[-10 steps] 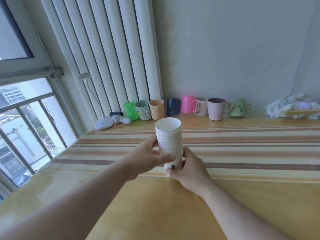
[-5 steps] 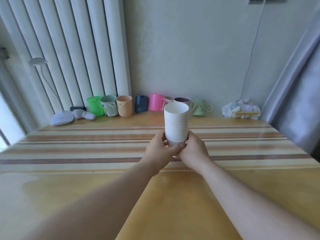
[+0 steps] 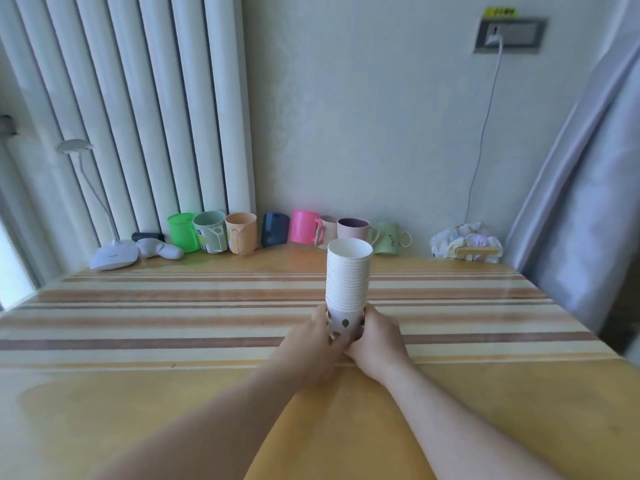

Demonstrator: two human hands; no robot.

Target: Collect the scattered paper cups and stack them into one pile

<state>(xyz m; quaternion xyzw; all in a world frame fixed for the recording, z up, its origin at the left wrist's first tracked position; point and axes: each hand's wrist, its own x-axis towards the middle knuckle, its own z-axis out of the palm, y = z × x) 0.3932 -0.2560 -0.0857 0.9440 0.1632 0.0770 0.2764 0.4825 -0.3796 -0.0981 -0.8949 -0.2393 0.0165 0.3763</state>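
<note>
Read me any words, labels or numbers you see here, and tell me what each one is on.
"SMILE", running vertically, seems to be on the pale green mug; it is small, so this reading is unsure.
Yellow sticker above the wall socket: dark characters, too blurred to read.
Label on the grey-green mug: too small to read.
Lamp base: faint marking, unreadable.
Cup stack, held at its base by the left hand and right hand: leaf pattern only, no text.
</note>
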